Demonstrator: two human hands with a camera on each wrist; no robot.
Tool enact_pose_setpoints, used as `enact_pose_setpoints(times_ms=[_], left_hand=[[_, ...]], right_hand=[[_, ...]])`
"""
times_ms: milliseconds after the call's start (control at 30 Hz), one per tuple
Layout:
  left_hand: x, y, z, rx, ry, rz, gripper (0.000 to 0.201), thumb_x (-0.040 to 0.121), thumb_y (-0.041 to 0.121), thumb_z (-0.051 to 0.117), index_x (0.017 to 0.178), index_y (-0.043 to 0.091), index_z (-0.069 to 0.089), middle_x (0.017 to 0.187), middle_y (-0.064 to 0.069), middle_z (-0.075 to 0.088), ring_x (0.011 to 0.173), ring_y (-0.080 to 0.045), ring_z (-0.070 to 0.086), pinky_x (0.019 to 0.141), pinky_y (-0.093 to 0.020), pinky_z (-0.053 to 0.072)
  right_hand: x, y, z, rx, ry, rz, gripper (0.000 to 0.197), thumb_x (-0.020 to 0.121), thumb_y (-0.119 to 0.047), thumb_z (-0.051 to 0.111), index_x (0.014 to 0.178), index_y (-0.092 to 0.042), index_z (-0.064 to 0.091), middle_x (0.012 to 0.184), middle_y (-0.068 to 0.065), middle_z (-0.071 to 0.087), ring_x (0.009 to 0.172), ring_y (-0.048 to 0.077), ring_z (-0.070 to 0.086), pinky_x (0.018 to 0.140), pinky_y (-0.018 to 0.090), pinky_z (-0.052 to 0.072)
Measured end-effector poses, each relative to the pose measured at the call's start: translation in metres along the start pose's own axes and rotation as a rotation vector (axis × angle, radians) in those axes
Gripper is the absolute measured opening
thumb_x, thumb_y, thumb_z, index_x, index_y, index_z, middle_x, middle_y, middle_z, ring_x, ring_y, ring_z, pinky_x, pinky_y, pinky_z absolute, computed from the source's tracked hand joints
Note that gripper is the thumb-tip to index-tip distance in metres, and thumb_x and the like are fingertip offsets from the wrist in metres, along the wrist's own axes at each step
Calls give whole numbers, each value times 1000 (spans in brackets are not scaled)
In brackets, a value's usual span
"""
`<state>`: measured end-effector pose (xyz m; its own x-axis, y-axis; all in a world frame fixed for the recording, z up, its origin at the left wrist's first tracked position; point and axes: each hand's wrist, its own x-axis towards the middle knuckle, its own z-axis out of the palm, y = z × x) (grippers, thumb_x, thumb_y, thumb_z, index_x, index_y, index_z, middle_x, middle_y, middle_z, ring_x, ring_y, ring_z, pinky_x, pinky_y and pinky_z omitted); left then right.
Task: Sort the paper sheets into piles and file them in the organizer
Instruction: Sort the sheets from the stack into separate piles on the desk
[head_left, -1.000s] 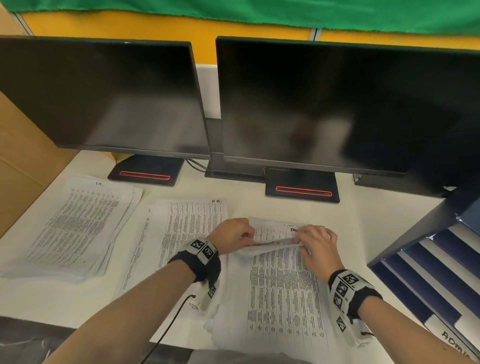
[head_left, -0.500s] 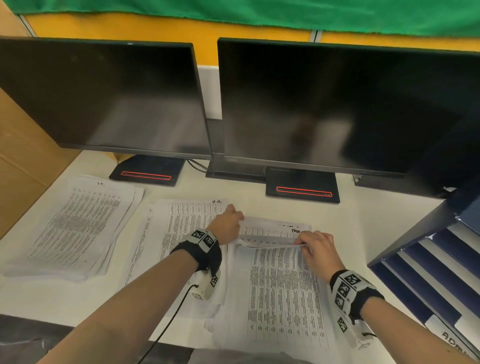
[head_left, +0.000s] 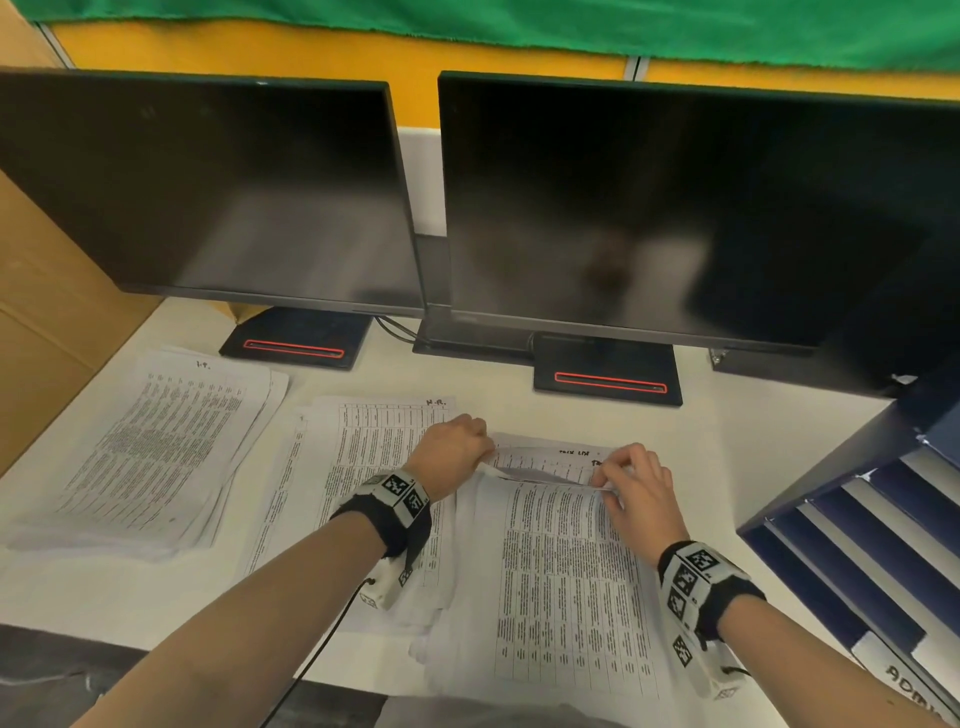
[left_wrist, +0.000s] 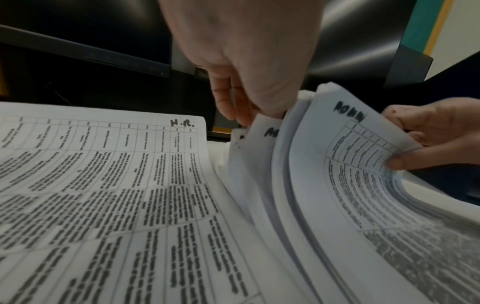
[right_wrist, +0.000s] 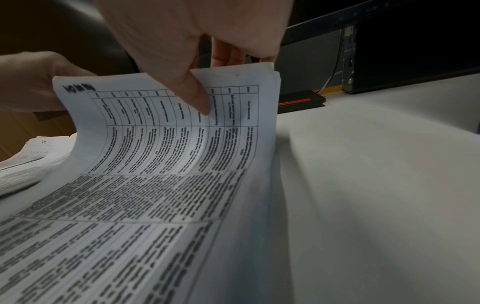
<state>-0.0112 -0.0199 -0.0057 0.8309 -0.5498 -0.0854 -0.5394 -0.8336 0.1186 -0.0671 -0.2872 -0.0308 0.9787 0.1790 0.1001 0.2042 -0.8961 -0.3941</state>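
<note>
Three piles of printed sheets lie on the white desk (head_left: 727, 447). The right pile (head_left: 561, 582) is in front of me, and both hands lift the far ends of its top sheets. My left hand (head_left: 457, 452) grips the sheets' left corner, its fingers curled into the fanned edges (left_wrist: 262, 127). My right hand (head_left: 631, 483) pinches the right corner, thumb on the printed face (right_wrist: 200, 98). The lifted sheets (right_wrist: 166, 127) curl upward. The middle pile (head_left: 358, 447), marked "H.R." (left_wrist: 182, 122), lies left of my left hand. A third pile (head_left: 161, 447) lies at far left. The blue organizer (head_left: 852, 561) stands at right.
Two dark monitors (head_left: 208, 192) (head_left: 675, 208) stand at the back on black bases with red stripes (head_left: 293, 347) (head_left: 609, 379). A cardboard panel (head_left: 47, 322) borders the desk on the left. The organizer's front tray carries a handwritten label (head_left: 909, 686).
My left hand has moved away from me to the pile's far left corner. My right hand has shifted right, and the lifted ends of the sheets have spread wider between the hands.
</note>
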Motion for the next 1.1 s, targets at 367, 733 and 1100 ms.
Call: enact_pose_setpoints(times_ms=[367,733,1100], left_hand=[[-1,-1,7,-600,-65,-98,22,90,35,59,91,19,74,118,6,53,79,5,48,71,-14,38],[10,-4,15,-456,-41,-234,13,87,23,60,91,12,56,96,-5,60,85,-21,57,74,-29,46],[14,-4,20,-295,-54,-235,47,86,32,63,127,17,44,119,-6,46,89,-25,59,77,-37,54]], right_hand=[[3,2,1,-20,-65,-8,20,81,-5,58,81,-25,58,90,-16,56,94,14,47,82,28,21],[-2,3,4,63,-51,-9,28,79,4,55,80,-24,53,87,-15,58,80,5,48,84,23,19],[-2,-1,-3,168,-113,97,21,86,-1,49,82,-22,50,89,-11,58,85,7,35,92,27,29]])
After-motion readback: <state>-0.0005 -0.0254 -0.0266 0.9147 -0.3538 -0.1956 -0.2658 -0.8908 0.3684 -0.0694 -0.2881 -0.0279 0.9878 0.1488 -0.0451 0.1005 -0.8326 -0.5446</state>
